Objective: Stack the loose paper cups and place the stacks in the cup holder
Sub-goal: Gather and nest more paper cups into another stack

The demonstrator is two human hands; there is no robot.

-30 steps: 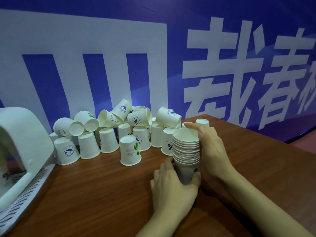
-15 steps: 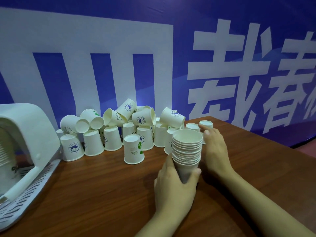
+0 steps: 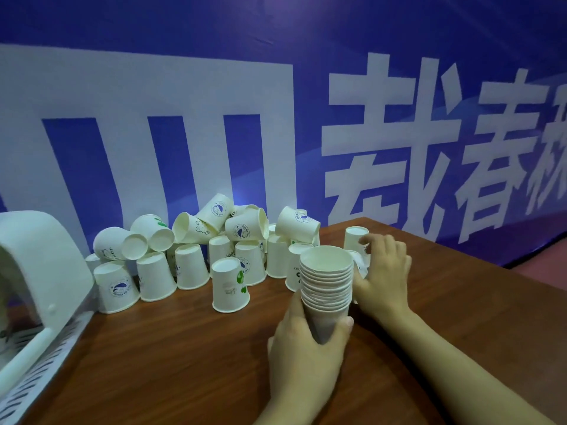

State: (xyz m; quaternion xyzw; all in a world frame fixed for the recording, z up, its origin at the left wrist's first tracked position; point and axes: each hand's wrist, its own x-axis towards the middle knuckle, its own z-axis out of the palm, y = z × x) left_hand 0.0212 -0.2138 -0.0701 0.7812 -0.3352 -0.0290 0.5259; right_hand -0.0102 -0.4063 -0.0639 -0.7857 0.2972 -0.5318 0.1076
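An upright stack of several nested white paper cups [image 3: 326, 280] stands on the brown table [image 3: 159, 363]. My left hand [image 3: 306, 357] grips its lower part, thumb on the right side. My right hand [image 3: 383, 277] is stretched past the stack on its right, fingers spread and a little blurred. Its fingertips touch an upside-down loose cup [image 3: 353, 239] near the wall. Another cup behind the stack is partly hidden by that hand. A pile of loose cups [image 3: 196, 253] lies against the wall, some upside down, some on their sides. The white cup holder [image 3: 40, 265] is at the far left.
One upside-down cup with green leaf marks [image 3: 230, 286] stands apart in front of the pile. A white perforated tray [image 3: 46, 357] lies under the holder at the left edge. A blue banner with white characters [image 3: 399, 124] backs the table. The table's right edge falls away at far right.
My right hand has left the stack's rim and moved back and right to the loose cup by the wall. My left hand keeps its grip on the stack.
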